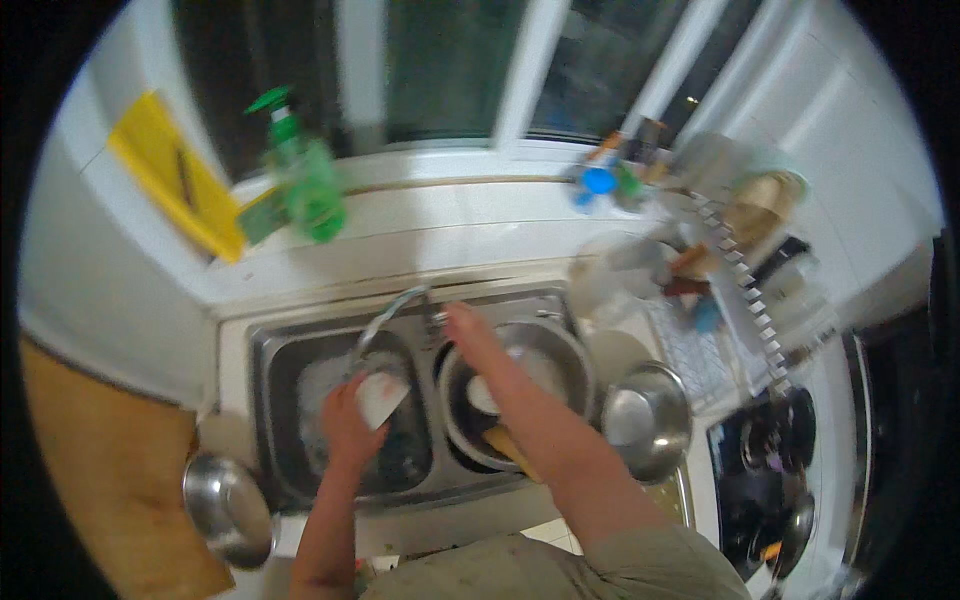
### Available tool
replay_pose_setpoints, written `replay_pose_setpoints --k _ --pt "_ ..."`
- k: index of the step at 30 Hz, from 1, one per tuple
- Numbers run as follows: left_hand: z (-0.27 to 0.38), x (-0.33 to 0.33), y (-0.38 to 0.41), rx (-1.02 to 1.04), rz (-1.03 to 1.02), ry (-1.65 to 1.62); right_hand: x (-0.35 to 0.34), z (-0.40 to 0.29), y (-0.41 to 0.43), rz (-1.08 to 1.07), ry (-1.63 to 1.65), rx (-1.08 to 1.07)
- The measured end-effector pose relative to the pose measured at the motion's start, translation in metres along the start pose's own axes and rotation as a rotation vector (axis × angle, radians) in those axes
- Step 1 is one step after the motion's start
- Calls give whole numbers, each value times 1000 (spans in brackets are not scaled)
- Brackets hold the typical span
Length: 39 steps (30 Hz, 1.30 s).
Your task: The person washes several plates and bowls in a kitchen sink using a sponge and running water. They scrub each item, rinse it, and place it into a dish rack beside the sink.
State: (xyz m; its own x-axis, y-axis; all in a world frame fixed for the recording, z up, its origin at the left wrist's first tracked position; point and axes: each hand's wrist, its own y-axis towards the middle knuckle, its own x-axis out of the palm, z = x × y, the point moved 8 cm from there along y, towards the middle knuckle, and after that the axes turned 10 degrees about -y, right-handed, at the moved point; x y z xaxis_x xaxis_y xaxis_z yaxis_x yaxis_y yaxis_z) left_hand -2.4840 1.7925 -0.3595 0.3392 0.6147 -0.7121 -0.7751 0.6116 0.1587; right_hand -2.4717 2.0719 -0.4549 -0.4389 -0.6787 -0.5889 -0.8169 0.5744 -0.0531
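Note:
My left hand holds a small white bowl over the left basin of a stainless steel double sink. The bowl is tilted beneath the curved faucet spout. Up at the faucet's base, my right hand reaches to the handle, which its fingers mostly hide; a firm grip on it cannot be made out. Below my right forearm, a large metal basin sits in the right sink bowl, with a white dish and a yellowish utensil or cloth in it, partly covered by the arm.
Metal bowls stand left and right of the sink. A green pump bottle is on the ledge beside a yellow board-like item. Farther right are a cluttered dish rack and a stove. A wooden surface lies at far left.

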Motion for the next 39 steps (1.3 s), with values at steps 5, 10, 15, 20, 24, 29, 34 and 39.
replay_pose_setpoints --k 5,10,15,20,24,29,34,39 --pt "28 -10 -38 76 101 140 16 5 -25 -7 415 203" --pt "36 -8 -67 189 74 99 53 -26 -172 -663 394 525" --pt "55 -10 -87 470 162 44 73 -63 -219 -582 1510 467" --pt "17 -11 -88 219 106 -521 42 -89 -238 -375 1444 470" --pt "-4 -3 -83 -689 -102 -1208 30 -91 -245 -338 1430 405" --pt "52 -70 -50 -249 -179 -1414 -25 -191 -248 -480 1425 28" --pt "155 -148 -66 250 -95 -1400 -67 -245 -272 -580 1421 -268" --pt "-3 49 -115 -758 -607 -1795 81 -52 -267 -397 1505 479"
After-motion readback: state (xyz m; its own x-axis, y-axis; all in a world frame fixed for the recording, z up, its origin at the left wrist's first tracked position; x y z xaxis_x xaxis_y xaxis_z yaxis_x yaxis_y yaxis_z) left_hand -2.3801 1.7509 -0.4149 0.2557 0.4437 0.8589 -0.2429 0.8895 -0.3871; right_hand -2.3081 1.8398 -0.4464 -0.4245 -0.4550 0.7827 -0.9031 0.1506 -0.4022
